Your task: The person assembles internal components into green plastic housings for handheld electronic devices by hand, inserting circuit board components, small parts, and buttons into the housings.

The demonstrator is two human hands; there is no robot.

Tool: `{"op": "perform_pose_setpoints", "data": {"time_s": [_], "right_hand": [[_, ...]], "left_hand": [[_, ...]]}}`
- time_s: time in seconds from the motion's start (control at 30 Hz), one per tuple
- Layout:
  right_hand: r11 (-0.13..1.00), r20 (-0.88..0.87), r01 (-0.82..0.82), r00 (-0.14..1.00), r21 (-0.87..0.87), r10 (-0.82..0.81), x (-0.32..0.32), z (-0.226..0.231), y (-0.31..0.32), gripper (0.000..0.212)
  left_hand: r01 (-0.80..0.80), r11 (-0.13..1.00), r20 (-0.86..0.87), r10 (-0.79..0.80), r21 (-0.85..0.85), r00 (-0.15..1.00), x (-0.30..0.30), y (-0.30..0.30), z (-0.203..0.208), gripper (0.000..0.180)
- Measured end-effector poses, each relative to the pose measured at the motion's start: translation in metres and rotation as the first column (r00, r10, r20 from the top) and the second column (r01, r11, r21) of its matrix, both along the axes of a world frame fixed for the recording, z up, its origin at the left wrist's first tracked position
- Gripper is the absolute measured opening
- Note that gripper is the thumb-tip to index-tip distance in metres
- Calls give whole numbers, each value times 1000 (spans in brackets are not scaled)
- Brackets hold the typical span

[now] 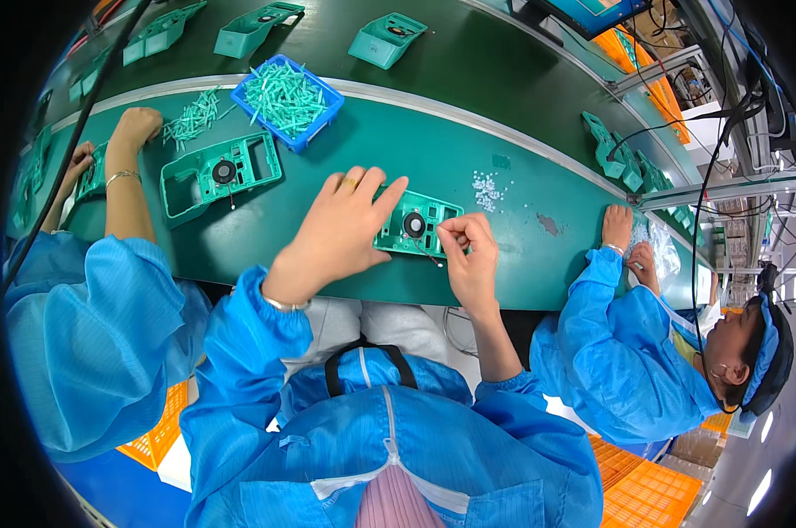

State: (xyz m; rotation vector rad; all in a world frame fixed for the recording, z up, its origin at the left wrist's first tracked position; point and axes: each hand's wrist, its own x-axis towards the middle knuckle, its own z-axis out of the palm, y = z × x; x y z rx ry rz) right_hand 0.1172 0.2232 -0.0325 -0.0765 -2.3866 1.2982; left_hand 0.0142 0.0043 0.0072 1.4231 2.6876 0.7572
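Note:
A green plastic housing (pixel 451 211) lies on the bench in front of me, with a round black speaker (pixel 414 225) set in its middle. A thin wire with a small connector hangs over its near edge. My left hand (pixel 341 224) spans the housing's left end, index finger at the far edge and thumb at the near edge, gripping it. At the right end, my right hand (pixel 471 255) has thumb and index finger pinched together against the housing's edge. Whatever is between those fingertips is hidden or too small to name.
A blue bin (pixel 332 110) of green plastic pieces stands far left, with a loose pile (pixel 191 119) beside it. Another housing (pixel 178 187) lies left. Small white parts (pixel 486 189) lie to the right. Co-workers sit on both sides. A dark belt (pixel 495 75) carries more housings beyond.

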Motion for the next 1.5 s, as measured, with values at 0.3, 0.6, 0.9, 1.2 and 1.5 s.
{"op": "perform_pose_setpoints", "data": {"time_s": [0.3,0.6,0.9,1.2,1.5], "right_hand": [[997,69,78,994,23,-80,-25,1,-4,6],[975,44,97,993,198,-107,-25,1,-10,9],[785,-126,69,992,616,11,-25,10,-14,13],[631,268,-378,926,678,267,-23,52,8,24],[991,144,56,989,-124,-38,11,41,34,20]], "left_hand": [[-256,966,-35,255,-33,966,46,5,-2,98],[-285,958,-57,286,18,957,49,8,-5,100],[-283,959,-78,283,10,956,51,8,-6,102],[-281,960,-56,281,5,958,50,8,-5,100],[-265,964,-73,264,-6,962,51,5,-5,102]]}}
